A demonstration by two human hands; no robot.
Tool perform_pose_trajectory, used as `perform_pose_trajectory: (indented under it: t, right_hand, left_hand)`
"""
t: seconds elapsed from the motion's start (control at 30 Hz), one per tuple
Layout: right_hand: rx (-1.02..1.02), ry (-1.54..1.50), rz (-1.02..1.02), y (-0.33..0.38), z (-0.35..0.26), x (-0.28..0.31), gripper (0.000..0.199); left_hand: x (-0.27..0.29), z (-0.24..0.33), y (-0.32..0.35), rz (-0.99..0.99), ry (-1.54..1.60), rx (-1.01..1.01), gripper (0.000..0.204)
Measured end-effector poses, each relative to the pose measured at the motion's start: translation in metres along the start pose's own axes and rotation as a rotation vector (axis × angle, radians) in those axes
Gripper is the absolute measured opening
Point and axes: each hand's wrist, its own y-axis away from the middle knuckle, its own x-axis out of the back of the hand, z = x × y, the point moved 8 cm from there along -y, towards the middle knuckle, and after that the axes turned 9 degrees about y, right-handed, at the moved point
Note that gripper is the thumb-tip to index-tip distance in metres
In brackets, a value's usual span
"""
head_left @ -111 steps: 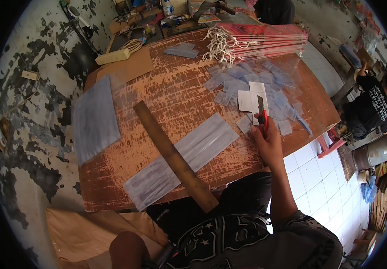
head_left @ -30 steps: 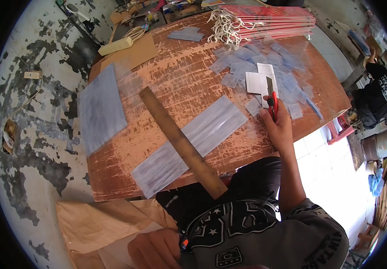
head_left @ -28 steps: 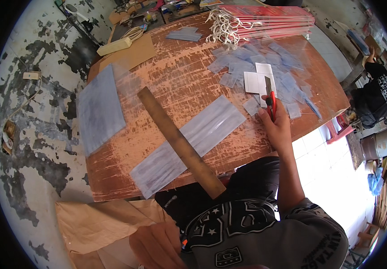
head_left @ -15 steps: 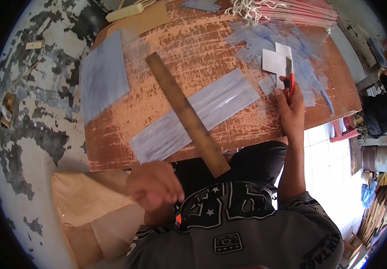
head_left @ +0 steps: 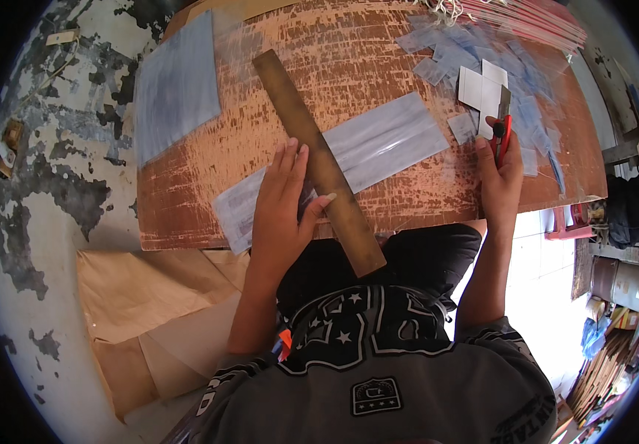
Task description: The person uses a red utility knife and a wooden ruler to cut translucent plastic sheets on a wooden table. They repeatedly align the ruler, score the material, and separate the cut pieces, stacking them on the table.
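Note:
A long brown wooden straightedge (head_left: 322,164) lies slantwise over a strip of bluish, see-through plastic sheet (head_left: 393,140), its near end sticking out past the table edge. My left hand (head_left: 281,192) rests on the strip with fingers stretched out, its thumb and fingertips at the straightedge's left side. The hand hides part of the strip. In my right hand (head_left: 502,166) is a red utility knife (head_left: 504,137) with its blade pointing away from me. Beside that blade sit white card pieces (head_left: 472,87) on a heap of small cut plastic pieces (head_left: 537,96).
The worn brown table (head_left: 186,203) carries a larger plastic sheet (head_left: 177,81) at the far left. A bundle of red sticks with white strings (head_left: 515,21) lies at the far right. Brown paper (head_left: 149,296) stands below the table's left corner, near a peeling wall (head_left: 53,200).
My left hand has come up from below the table edge onto the strip and opened beside the straightedge. My right hand still holds the knife. The view has shifted slightly.

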Motion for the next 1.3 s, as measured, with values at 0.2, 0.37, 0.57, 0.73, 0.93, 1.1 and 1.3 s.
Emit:
perform_pose_trajectory:
  t: [0.2, 0.37, 0.57, 0.73, 0.93, 1.1, 1.3]
  right_hand:
    - [0.057, 0.0, 0.034, 0.001, -0.0038, 0.0006, 0.045]
    - [0.037, 0.061, 0.043, 0.0004, -0.0017, 0.0012, 0.045]
    - [0.011, 0.039, 0.048, 0.0011, -0.0024, 0.0001, 0.043]
    - [0.025, 0.05, 0.041, 0.0002, -0.0013, 0.0006, 0.043]
    - [0.016, 0.044, 0.039, 0.0008, -0.0007, 0.0001, 0.043]
    - [0.027, 0.017, 0.047, 0.0007, -0.002, -0.0005, 0.044]
    - [0.038, 0.067, 0.053, 0.0009, -0.0024, 0.001, 0.044]
  left_hand:
    - [-0.0097, -0.0045, 0.0049, -0.082, -0.136, -0.025, 0.075]
    - [-0.0112, -0.0057, 0.0056, -0.082, -0.099, -0.015, 0.072]
    - [-0.0106, -0.0057, 0.0055, -0.079, -0.082, -0.005, 0.07]
    - [-0.0103, -0.0063, 0.006, -0.076, -0.075, -0.008, 0.07]
    - [-0.0109, -0.0069, 0.0061, -0.075, -0.077, -0.011, 0.069]
    - [-0.011, -0.007, 0.0058, -0.08, -0.072, -0.004, 0.07]
    - [-0.0108, -0.0066, 0.0057, -0.09, -0.071, 0.004, 0.071]
